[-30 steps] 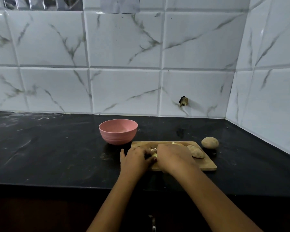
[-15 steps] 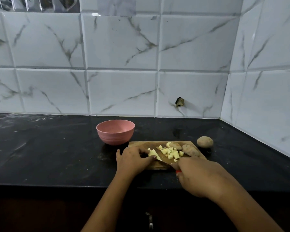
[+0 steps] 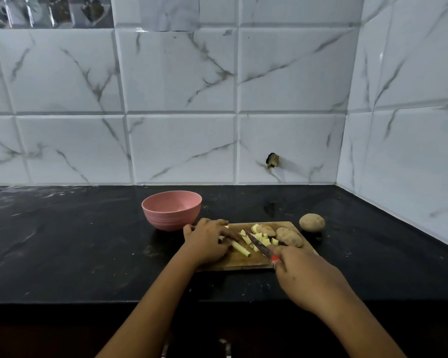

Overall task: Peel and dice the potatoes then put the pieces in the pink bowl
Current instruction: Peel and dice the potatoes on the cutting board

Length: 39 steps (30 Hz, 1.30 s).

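Observation:
A wooden cutting board [image 3: 243, 260] lies on the black counter with several yellow potato cubes [image 3: 259, 237] and a long potato strip [image 3: 241, 248] on it. My left hand [image 3: 207, 241] rests on the board's left end, fingers holding potato strips down. My right hand [image 3: 303, 275] grips a red-handled knife [image 3: 260, 248], its blade angled over the cubes. Two unpeeled potato pieces [image 3: 289, 236] lie at the board's far right. A whole potato [image 3: 312, 222] sits on the counter beyond the board. The pink bowl [image 3: 171, 210] stands left of the board.
A white marble-tiled wall rises behind the counter and along the right side. A small dark fitting [image 3: 272, 160] sticks out of the back wall. The counter's front edge [image 3: 88, 302] runs below the board.
My right hand pulled back off the potato pile toward the board's near right corner, uncovering the cubes and knife blade. My left hand stayed at the board's left end.

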Each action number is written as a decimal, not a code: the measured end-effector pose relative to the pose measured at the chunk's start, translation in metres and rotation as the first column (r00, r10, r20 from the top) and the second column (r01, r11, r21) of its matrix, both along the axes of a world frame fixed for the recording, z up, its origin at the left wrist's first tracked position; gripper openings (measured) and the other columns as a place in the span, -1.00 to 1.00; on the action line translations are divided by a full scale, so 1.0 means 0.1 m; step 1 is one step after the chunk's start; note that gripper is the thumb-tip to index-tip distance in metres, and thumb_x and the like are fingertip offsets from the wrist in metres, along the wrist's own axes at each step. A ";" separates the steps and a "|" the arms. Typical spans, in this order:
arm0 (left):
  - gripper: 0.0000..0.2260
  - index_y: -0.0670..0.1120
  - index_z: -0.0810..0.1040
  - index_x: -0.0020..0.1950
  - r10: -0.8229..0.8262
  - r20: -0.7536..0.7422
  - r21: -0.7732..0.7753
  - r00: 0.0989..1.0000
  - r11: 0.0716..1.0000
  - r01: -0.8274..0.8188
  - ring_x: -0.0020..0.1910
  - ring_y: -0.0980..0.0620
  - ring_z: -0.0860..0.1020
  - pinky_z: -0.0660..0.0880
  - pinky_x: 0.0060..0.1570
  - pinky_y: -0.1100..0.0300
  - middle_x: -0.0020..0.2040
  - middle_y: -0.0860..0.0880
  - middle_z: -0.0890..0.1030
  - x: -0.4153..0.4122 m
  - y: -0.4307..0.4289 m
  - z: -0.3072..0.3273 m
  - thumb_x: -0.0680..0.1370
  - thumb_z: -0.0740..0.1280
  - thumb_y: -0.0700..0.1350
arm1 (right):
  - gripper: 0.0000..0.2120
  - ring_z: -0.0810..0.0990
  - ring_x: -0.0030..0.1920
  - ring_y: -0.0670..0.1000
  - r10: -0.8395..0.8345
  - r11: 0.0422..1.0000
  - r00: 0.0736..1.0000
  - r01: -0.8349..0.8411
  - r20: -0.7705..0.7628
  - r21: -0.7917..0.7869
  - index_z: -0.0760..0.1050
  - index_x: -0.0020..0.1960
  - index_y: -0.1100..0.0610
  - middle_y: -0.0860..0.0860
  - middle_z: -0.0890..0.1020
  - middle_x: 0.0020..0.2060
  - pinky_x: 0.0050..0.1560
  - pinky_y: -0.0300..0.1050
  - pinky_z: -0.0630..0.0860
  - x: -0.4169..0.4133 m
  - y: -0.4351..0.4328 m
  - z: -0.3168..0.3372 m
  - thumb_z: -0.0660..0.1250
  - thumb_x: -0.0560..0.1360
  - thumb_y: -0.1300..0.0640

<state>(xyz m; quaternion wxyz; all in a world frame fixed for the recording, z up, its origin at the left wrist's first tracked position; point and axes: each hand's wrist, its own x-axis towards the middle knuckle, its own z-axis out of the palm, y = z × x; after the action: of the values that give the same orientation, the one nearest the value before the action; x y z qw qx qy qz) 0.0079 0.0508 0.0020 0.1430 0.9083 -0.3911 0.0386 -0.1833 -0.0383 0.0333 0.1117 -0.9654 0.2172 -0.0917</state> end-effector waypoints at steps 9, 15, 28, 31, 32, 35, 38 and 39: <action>-0.86 0.14 0.62 -0.08 0.111 0.055 -0.214 0.992 0.972 -0.097 0.34 0.16 0.20 0.09 0.21 0.05 0.34 0.29 0.36 -0.20 0.14 -0.18 0.48 0.34 0.15 | -0.47 0.56 0.07 -0.02 0.006 0.996 0.998 -0.011 -0.055 -0.089 0.03 0.55 -0.11 -0.02 0.53 0.21 -0.15 -0.12 0.43 0.10 0.13 -0.24 0.12 0.64 0.11; -0.90 0.18 0.59 -0.25 0.144 0.016 -0.306 0.990 0.943 -0.132 0.30 0.17 0.23 0.11 0.19 0.09 0.29 0.30 0.40 -0.21 0.16 -0.22 0.43 0.40 0.15 | -0.39 0.56 0.02 0.00 -0.008 0.986 0.994 -0.010 -0.110 -0.167 0.02 0.56 -0.07 0.01 0.55 0.14 -0.21 -0.12 0.40 0.28 0.13 -0.27 0.18 0.60 0.18; -0.97 0.16 0.64 -0.12 0.094 -0.107 -0.363 0.990 0.923 -0.127 0.28 0.21 0.20 0.06 0.16 0.11 0.25 0.40 0.37 -0.19 0.25 -0.25 0.47 0.41 0.03 | -0.41 0.55 0.07 0.03 0.037 0.989 0.993 -0.053 -0.114 -0.140 0.05 0.55 -0.07 0.02 0.55 0.15 -0.26 -0.12 0.37 0.30 0.22 -0.23 0.22 0.60 0.13; -0.88 0.18 0.62 -0.01 0.097 -0.116 -0.393 0.988 0.909 -0.136 0.24 0.23 0.19 0.07 0.20 0.09 0.05 0.43 0.40 -0.18 0.24 -0.24 0.46 0.42 0.02 | -0.41 0.54 0.05 0.01 0.068 0.987 0.992 -0.082 -0.102 -0.137 -0.01 0.56 -0.08 0.01 0.55 0.13 -0.31 -0.16 0.34 0.23 0.23 -0.24 0.18 0.62 0.12; -0.84 0.17 0.61 0.02 0.098 -0.122 -0.407 0.988 0.903 -0.139 0.24 0.22 0.20 0.09 0.22 0.08 -0.04 0.41 0.42 -0.19 0.23 -0.24 0.46 0.43 0.02 | -0.40 0.55 0.06 0.01 0.067 0.987 0.990 -0.085 -0.123 -0.140 -0.02 0.56 -0.07 0.02 0.54 0.14 -0.24 -0.15 0.38 0.24 0.25 -0.24 0.18 0.62 0.14; -0.86 0.17 0.60 -0.01 0.109 -0.113 -0.422 0.988 0.895 -0.146 0.21 0.21 0.20 0.11 0.20 0.10 -0.14 0.42 0.40 -0.19 0.22 -0.25 0.45 0.43 0.02 | -0.33 0.55 0.09 0.04 0.049 0.987 0.977 -0.079 -0.208 -0.137 -0.06 0.57 -0.03 0.06 0.52 0.19 -0.09 -0.08 0.46 0.33 0.31 -0.27 0.22 0.59 0.19; -0.92 0.17 0.62 -0.08 0.129 -0.106 -0.404 0.986 0.901 -0.162 0.23 0.19 0.20 0.06 0.12 0.13 -0.01 0.40 0.41 -0.19 0.21 -0.26 0.44 0.44 0.04 | -0.39 0.56 0.09 0.04 0.050 0.987 0.986 -0.073 -0.157 -0.144 0.02 0.56 -0.04 0.04 0.54 0.17 -0.14 -0.09 0.42 0.38 0.28 -0.28 0.20 0.60 0.18; -0.94 0.17 0.63 -0.10 0.136 -0.103 -0.394 0.985 0.904 -0.166 0.25 0.17 0.20 0.05 0.11 0.14 0.07 0.39 0.41 -0.19 0.21 -0.25 0.44 0.44 0.05 | -0.43 0.56 0.08 0.03 0.052 0.987 0.991 -0.070 -0.122 -0.145 0.06 0.55 -0.06 0.03 0.55 0.16 -0.17 -0.11 0.40 0.37 0.25 -0.27 0.18 0.61 0.15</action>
<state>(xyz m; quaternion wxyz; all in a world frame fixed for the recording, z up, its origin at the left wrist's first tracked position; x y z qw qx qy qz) -0.0110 0.0719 -0.0235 0.3370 0.8879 -0.2980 0.0957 -0.1460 -0.0134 0.0060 0.0293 -0.9810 0.1861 -0.0471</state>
